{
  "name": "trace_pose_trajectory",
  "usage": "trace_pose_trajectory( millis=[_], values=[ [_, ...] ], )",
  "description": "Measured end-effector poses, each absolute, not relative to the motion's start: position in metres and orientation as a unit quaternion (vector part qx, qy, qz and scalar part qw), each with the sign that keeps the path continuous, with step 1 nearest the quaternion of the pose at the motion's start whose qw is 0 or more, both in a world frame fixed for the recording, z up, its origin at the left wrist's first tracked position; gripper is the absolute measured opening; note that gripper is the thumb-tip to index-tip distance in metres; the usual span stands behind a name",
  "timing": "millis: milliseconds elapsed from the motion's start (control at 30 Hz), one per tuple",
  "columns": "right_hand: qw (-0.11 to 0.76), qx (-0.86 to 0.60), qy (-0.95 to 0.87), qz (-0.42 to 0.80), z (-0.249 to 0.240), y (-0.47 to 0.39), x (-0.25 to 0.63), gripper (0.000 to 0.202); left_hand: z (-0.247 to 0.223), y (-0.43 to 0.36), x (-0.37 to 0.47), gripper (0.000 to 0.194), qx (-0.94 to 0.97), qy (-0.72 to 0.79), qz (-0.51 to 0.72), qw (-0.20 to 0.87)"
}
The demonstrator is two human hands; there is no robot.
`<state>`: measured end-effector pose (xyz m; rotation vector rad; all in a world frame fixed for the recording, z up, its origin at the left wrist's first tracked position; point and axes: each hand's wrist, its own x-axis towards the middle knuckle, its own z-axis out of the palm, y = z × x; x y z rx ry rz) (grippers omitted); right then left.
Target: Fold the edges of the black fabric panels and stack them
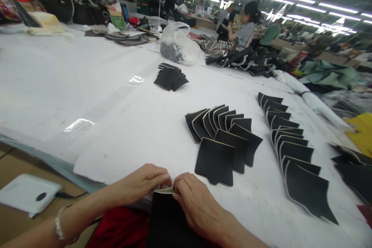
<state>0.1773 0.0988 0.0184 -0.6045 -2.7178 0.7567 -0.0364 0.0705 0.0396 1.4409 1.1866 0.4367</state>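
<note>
A black piece (167, 221) with a pale top edge is held upright at the table's near edge. My left hand (149, 180) pinches the left end of that edge, its fingertips closed. My right hand (197, 201) is closed on the right end, fingers bent over the top. The two hands nearly touch. Just beyond them on the white table (130, 131) lies a fanned group of black pieces (215, 161). A longer overlapping row of black pieces (305, 182) runs along the right, and a small pile (170, 77) sits farther back.
A clear plastic bag (178, 44) and black straps (244, 60) lie at the back. A white roll (314, 100), a yellow item (360, 133) and more black pieces (354, 174) are at the right. A white device (30, 193) is lower left. Several people work in the background.
</note>
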Motion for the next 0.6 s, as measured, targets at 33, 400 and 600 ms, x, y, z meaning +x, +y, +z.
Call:
trace_pose_trajectory(
  millis=[33, 400, 600],
  values=[
    [0.124, -0.215, -0.931, 0.266, 0.017, 0.098, 0.178, 0.007, 0.040, 0.065, -0.038, 0.037, 0.613, 0.515, 0.188, 0.569],
    [0.146, -0.214, -0.922, 0.289, 0.009, 0.097, 0.175, 0.007, 0.028, 0.039, -0.031, 0.019, 0.653, 0.560, 0.158, 0.485],
    [0.127, -0.209, -0.931, 0.271, 0.005, 0.098, 0.179, 0.008, 0.024, 0.042, -0.030, 0.019, 0.626, 0.546, 0.165, 0.532]
  ],
)
